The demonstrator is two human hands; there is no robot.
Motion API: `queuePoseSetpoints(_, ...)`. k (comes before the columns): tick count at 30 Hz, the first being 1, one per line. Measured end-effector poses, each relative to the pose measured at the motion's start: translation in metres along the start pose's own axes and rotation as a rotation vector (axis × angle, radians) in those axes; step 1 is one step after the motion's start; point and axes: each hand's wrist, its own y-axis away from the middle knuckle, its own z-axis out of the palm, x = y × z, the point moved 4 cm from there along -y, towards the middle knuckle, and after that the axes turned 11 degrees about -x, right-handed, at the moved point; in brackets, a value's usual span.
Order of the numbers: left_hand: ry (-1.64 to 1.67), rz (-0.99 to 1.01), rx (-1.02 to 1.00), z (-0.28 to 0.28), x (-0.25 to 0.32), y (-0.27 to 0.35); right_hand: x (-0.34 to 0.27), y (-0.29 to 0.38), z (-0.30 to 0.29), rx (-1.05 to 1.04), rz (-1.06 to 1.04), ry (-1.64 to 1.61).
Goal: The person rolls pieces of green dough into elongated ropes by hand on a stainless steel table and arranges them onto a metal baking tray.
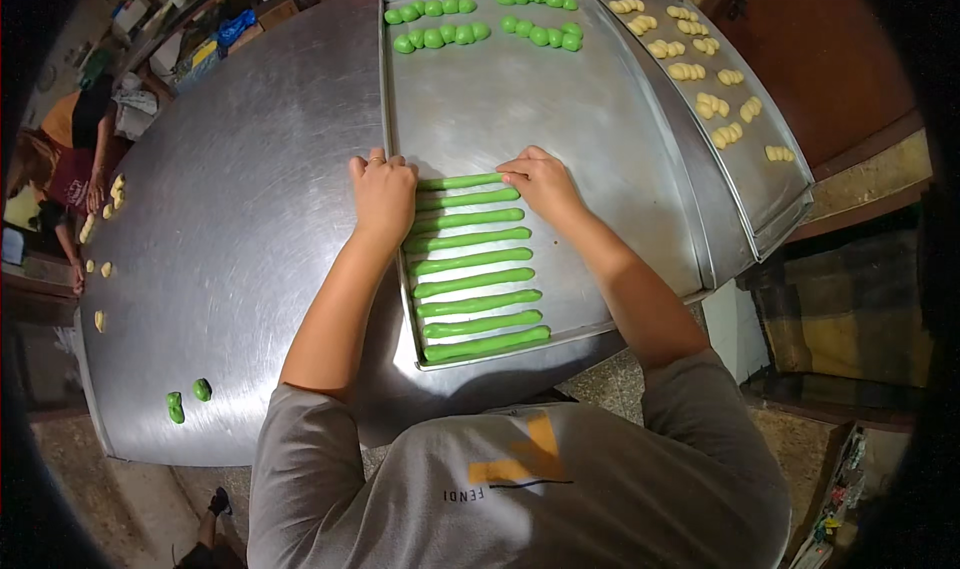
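A rope of green dough [459, 182] stretches between my two hands, low over a metal tray [525, 111]. My right hand [546, 186] pinches its right end between thumb and fingertips. At its left end is my left hand [384, 198], with fingers curled by the tray's left rim; that end is hidden beneath the hand. Toward me, several more green dough ropes [472, 256] lie side by side on the tray, roughly parallel. Segmented strands of green dough balls [442, 36] rest along the tray's far end.
To the right, a second tray [757, 209] carries small pale dough pieces [686, 71]. Two green dough lumps [175, 407] lie on the steel table [300, 119] at near left. Another person's hand [96, 190] is at the left edge beside pale dough pieces [87, 229].
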Motion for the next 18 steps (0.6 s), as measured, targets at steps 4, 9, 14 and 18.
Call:
queuePoseSetpoints(4,-0.027,-0.024,0.053,0.000,0.001,0.002,0.000,-0.002,-0.003,-0.071,-0.043,0.023)
queuePoseSetpoints(9,-0.058,-0.055,-0.079,0.004,0.000,0.003,0.000,-0.002,-0.007,-0.053,-0.017,0.025)
queuePoseSetpoints(14,-0.065,-0.035,-0.033,-0.003,0.002,0.007,-0.005,0.004,-0.004,-0.029,-0.077,0.030)
queuePoseSetpoints(18,-0.001,-0.057,-0.075,-0.002,0.001,0.011,-0.006,0.013,-0.005,0.101,-0.057,-0.028)
